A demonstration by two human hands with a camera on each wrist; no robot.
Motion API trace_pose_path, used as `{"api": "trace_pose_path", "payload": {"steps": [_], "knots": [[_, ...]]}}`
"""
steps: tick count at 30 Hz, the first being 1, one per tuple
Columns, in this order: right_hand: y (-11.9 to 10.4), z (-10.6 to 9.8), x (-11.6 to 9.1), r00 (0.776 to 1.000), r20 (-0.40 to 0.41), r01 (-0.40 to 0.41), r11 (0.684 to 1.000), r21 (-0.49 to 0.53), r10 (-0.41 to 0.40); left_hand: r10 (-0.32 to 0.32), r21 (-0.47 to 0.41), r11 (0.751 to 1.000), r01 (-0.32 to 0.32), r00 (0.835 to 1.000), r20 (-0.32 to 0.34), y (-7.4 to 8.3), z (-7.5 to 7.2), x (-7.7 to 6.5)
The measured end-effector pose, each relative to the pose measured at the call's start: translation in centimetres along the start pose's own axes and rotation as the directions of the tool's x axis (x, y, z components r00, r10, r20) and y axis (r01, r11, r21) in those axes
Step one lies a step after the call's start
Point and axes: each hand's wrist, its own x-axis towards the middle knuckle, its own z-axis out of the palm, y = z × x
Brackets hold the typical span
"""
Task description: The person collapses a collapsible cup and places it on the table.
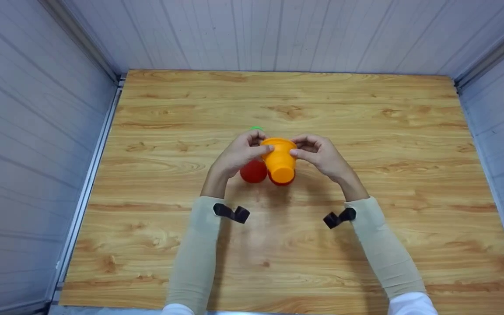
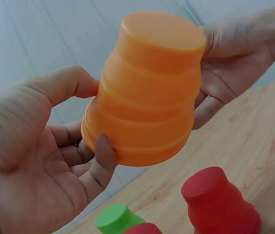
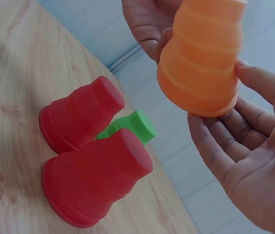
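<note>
An orange ridged cup [image 1: 279, 158] is held upside down above the table, base up and wide rim down. My left hand [image 1: 242, 152] grips its left side, with thumb and fingers at the lower wall and rim in the left wrist view. On the opposite side my right hand [image 1: 322, 155] pinches it near the rim, thumb on the wall and fingers under the edge. Below stand two upside-down red cups [image 3: 96, 180], side by side, partly hidden by the orange cup and left hand in the head view. Behind them is a green cup [image 3: 135, 126], also inverted.
The wood-grain table [image 1: 173, 245] spreads out on all sides of the cups. Pale panel walls [image 1: 256, 35] enclose it at the back, left and right. A black bracket [image 1: 232, 213] sticks out from each sleeved forearm.
</note>
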Motion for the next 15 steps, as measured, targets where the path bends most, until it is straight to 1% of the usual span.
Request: {"api": "trace_pose_path", "payload": {"steps": [7,10,12,14,15], "knots": [[-0.1,0.4,0.0,0.999,-0.042,0.01,0.993,-0.117,-0.015,0.052,0.045,0.998,-0.052,0.998,0.019,-0.3,-0.2,0.1],[-1.1,1.0,-0.3,0.997,-0.078,-0.004,0.986,-0.167,-0.009,0.058,0.065,0.996,-0.059,0.998,0.022,-0.4,-0.2,0.0],[-1.8,1.3,-0.6,0.995,-0.103,-0.009,0.982,-0.187,-0.01,0.054,0.051,0.997,-0.055,0.998,0.033,-0.5,-0.3,-0.1],[-2.7,1.6,-1.0,0.992,-0.125,-0.015,0.979,-0.205,-0.011,0.048,0.015,0.999,-0.049,0.997,0.057,-0.5,-0.4,-0.2],[-2.8,1.7,-1.0,0.991,-0.134,-0.011,0.977,-0.212,-0.018,0.046,-0.005,0.999,-0.046,0.996,0.07,-0.6,-0.5,-0.3]]}}
